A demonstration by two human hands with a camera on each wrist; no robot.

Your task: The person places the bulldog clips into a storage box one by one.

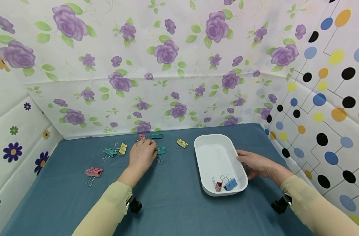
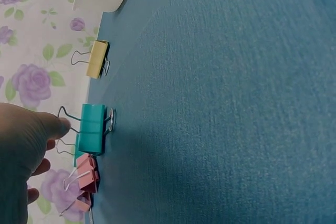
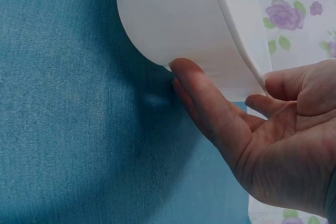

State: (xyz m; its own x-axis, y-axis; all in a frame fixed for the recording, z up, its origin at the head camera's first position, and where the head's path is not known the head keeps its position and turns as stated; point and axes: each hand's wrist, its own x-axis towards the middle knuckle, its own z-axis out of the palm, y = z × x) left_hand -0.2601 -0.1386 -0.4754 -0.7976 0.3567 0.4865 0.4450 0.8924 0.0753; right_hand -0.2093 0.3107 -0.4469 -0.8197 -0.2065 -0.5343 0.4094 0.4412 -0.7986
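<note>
My left hand (image 1: 142,153) is over the back middle of the table. In the left wrist view its thumb and a finger pinch a wire handle of a teal binder clip (image 2: 93,129). Behind that clip are another teal binder clip (image 1: 157,135) and pink binder clips (image 2: 87,172), partly hidden by the hand in the head view. My right hand (image 1: 257,164) grips the side of a white tray (image 1: 212,154), thumb at the rim and fingers against the lower edge. Inside the tray's near end lie a red binder clip (image 1: 218,186) and a blue binder clip (image 1: 230,184).
A yellow binder clip (image 1: 182,143) lies between the left hand and the tray. Left of the hand are another yellow clip (image 1: 123,148), a teal clip (image 1: 111,152) and a pink clip (image 1: 94,172). Patterned cloth walls border the blue tabletop (image 1: 173,203).
</note>
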